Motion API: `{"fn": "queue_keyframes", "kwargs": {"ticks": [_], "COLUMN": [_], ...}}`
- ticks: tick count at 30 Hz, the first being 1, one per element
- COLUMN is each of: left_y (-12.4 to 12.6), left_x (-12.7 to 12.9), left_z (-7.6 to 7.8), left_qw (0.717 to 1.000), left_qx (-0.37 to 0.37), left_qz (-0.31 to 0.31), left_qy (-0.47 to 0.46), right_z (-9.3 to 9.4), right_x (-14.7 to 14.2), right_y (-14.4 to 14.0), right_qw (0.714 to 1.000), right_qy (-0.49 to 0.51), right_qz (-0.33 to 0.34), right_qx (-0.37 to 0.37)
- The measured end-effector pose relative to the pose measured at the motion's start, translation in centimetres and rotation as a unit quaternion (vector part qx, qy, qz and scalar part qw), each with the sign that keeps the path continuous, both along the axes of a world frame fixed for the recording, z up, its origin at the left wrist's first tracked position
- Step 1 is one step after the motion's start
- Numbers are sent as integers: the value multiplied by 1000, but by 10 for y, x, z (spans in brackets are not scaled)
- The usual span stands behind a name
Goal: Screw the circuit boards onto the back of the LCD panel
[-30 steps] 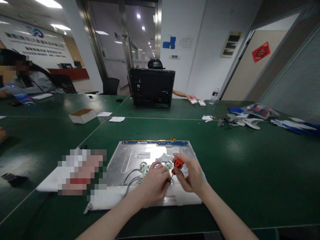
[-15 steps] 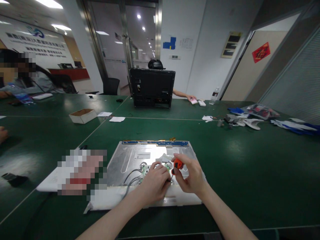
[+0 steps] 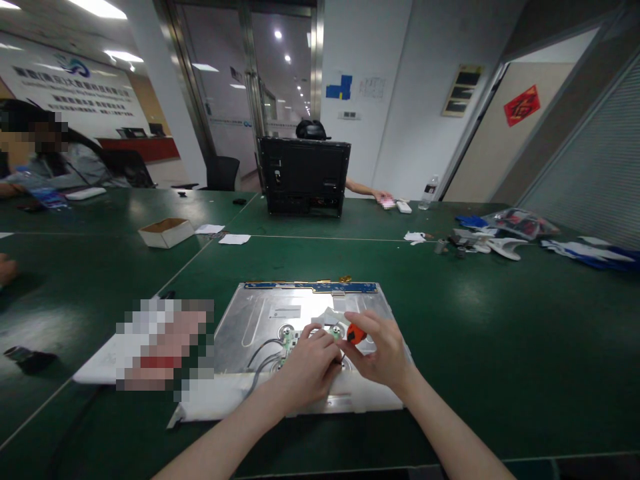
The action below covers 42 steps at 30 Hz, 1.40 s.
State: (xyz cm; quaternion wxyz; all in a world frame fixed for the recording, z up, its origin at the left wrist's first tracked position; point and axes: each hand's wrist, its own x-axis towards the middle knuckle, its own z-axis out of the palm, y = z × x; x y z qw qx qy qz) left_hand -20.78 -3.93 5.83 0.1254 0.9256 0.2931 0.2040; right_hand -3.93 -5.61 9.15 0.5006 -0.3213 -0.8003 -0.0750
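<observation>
Fingers of the right hand [image 3: 383,350] are closed around the orange-and-black handle of a screwdriver [image 3: 356,333], forefinger on its 12 o'clock side and thumb on its 7 o'clock side. Its thin shank slants down toward 7 o'clock, ending just beside the bent fingers of the left hand [image 3: 315,363]; whether those pinch the shank or anything else is hidden, so their grip cannot be told. Both forearms rise from the near edge, the left from 7 o'clock, palm down, the right from 5 o'clock.

Beneath the hands, a silver metal panel [image 3: 233,343] lies flat on the green surface [image 3: 475,373], a white sheet [image 3: 220,397] along its 6 o'clock edge. Grey cables [image 3: 257,377] emerge by the left forearm; farther on, a green circuit board [image 3: 289,339] shows at 11 o'clock from the left knuckles. A blue strip [image 3: 295,287] borders the panel's 12 o'clock edge. Well beyond, an open white box [image 3: 167,239] sits at 10 o'clock and a black monitor [image 3: 305,175] stands at 12 o'clock.
</observation>
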Motion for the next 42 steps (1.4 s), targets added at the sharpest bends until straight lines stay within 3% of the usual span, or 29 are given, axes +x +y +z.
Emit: {"fn": "queue_keyframes", "kwargs": {"ticks": [8,20,29,42], "left_y": [0,0,1,0], "left_x": [0,0,0,0], "left_z": [4,0,2,2], "left_qw": [1000,1000,1000,1000], "left_qx": [-5,5,-7,-4], "left_qz": [-8,-4,-11,-8], "left_qy": [16,7,14,8], "right_z": [7,2,7,3], "right_x": [2,-1,0,-3], "right_y": [-4,-2,-5,-2], "right_qw": [998,1000,999,999], "right_qy": [9,0,10,11], "right_qz": [52,-23,45,-20], "right_qx": [-32,17,-16,38]}}
